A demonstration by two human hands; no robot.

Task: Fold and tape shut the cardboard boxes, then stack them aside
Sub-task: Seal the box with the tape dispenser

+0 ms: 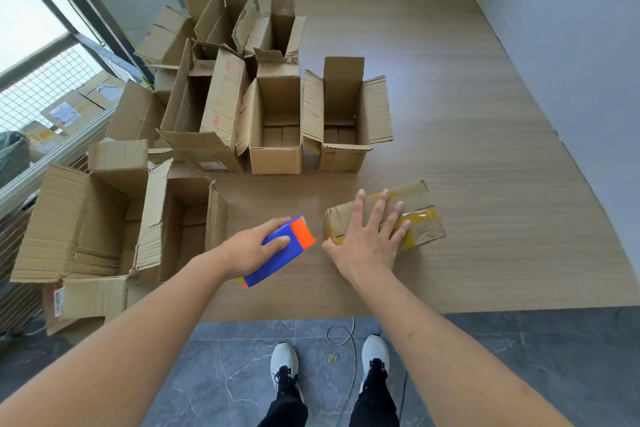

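A: Right hand [367, 239]?
B: Fingers spread flat on taped box [420, 218] near bench's [485, 149] front edge, pinning it.
A: Left hand [249, 250]?
B: Curled round tape gun [282, 250], kept ready.

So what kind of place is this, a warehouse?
More likely a spare room used for packing parcels: open cardboard boxes crowd a wood-look platform, bare walls close in, and labelled parcels sit behind a mesh railing.

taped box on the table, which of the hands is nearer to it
Right. The right hand rests flat on the taped box; the left hand is off to its left, gripping the blue tape dispenser.
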